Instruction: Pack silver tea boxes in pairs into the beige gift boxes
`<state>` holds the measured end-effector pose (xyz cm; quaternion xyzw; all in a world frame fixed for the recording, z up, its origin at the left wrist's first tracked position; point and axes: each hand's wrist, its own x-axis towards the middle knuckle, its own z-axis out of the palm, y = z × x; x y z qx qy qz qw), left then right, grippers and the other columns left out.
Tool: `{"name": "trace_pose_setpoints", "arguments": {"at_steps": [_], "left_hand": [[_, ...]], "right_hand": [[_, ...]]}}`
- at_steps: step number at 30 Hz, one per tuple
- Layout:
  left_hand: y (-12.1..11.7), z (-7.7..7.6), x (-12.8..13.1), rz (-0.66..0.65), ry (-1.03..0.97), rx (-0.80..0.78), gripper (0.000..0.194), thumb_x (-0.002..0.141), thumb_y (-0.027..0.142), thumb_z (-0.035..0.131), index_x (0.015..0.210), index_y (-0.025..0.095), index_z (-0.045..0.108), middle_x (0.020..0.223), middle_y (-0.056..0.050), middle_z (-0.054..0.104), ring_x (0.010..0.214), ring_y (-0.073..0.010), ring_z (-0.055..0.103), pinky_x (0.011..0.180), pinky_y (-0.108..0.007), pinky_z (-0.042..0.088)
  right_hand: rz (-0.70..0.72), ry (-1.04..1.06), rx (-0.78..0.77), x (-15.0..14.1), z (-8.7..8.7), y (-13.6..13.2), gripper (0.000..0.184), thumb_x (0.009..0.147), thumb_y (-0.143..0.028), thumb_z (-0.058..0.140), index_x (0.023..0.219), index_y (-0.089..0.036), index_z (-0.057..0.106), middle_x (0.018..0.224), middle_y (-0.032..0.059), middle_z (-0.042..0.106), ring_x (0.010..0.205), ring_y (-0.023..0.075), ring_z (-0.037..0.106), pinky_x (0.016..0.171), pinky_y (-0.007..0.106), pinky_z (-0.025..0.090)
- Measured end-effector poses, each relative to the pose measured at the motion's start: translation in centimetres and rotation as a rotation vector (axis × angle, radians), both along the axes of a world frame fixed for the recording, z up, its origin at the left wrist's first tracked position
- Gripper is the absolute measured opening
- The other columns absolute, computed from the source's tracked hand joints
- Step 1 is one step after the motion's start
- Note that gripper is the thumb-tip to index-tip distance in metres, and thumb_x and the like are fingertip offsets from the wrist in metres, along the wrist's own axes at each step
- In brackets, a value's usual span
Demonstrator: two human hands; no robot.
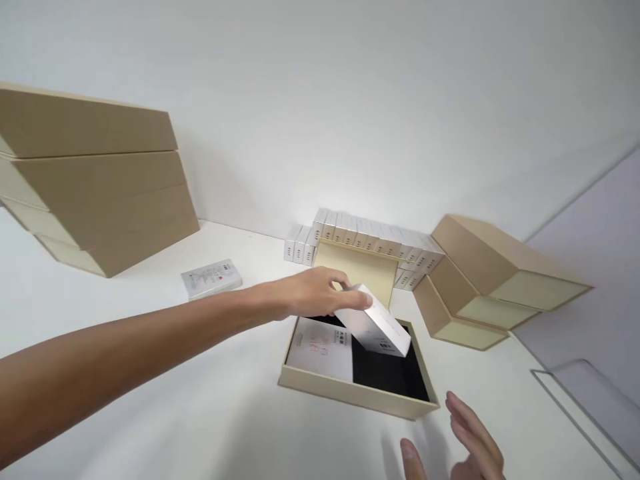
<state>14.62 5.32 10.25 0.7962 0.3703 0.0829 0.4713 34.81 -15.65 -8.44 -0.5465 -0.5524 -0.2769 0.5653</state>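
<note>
My left hand point(315, 293) reaches across the white table and grips a small white carton point(374, 325), held tilted above an open beige gift box point(350, 390) with a black lining. One white carton point(320, 347) lies flat in the box's left part. The right part shows bare black lining. My right hand point(470, 440) hovers near the box's front right corner with fingers spread and nothing in it.
A row of several small white cartons point(370, 233) stands behind the box, along its raised beige lid point(360, 270). Stacked beige boxes sit at the far left point(100, 193) and at the right point(480, 280). A lone white carton point(211, 278) lies on the table. A clear tray point(590, 407) is at right.
</note>
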Motion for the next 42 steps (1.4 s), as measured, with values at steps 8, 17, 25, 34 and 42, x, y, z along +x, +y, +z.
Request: {"name": "trace_pose_setpoints", "arguments": {"at_steps": [8,17,25,34,42], "left_hand": [[-1.7,-2.0,6.2,-0.173,0.220,0.056,0.062,0.082,0.081,0.046,0.078,0.021,0.061,0.067,-0.004,0.067,0.063,-0.0219,0.065,0.058,-0.030,0.044],[-1.1,-2.0,7.0,-0.149,0.377,0.202,0.066,0.089,0.076,0.031,0.064,0.020,0.053,0.072,-0.011,0.069,0.065,-0.0254,0.063,0.060,-0.035,0.044],[-1.5,-2.2,6.9,-0.205,0.387,0.198,0.046,0.089,0.064,0.048,0.092,0.020,0.061,0.062,-0.005,0.069,0.062,-0.0233,0.064,0.052,-0.030,0.042],[-3.2,-4.4,8.4,-0.279,0.320,0.541,0.035,0.077,0.035,0.078,0.053,0.018,0.058,0.066,-0.009,0.070,0.074,-0.0288,0.070,0.064,-0.033,0.047],[0.4,-4.4,2.1,0.114,0.060,0.750,0.035,0.099,0.041,0.041,0.114,0.018,0.062,0.121,-0.012,0.069,0.095,-0.0267,0.067,0.084,-0.040,0.050]], "right_hand": [[0.070,-0.006,-0.080,-0.3,0.3,-0.6,0.063,0.074,-0.010,0.078,0.131,-0.015,0.051,0.134,0.0198,0.060,0.121,0.0320,0.063,0.091,0.047,0.054],[0.138,0.040,-0.149,-0.4,0.5,-0.9,0.063,0.077,-0.009,0.074,0.133,-0.015,0.047,0.135,0.0212,0.059,0.122,0.0312,0.061,0.097,0.051,0.052],[0.095,0.061,-0.163,-0.5,0.6,-0.9,0.053,0.079,-0.014,0.073,0.127,-0.017,0.051,0.133,0.0185,0.061,0.120,0.0289,0.063,0.096,0.047,0.052],[0.069,0.207,-0.104,-2.2,1.2,0.0,0.044,0.084,-0.016,0.069,0.124,-0.018,0.051,0.131,0.0181,0.059,0.119,0.0284,0.060,0.099,0.048,0.045],[0.112,0.051,-0.163,-0.4,1.2,-0.6,0.050,0.081,-0.015,0.071,0.127,-0.015,0.051,0.132,0.0188,0.059,0.120,0.0272,0.062,0.093,0.042,0.055]]}}
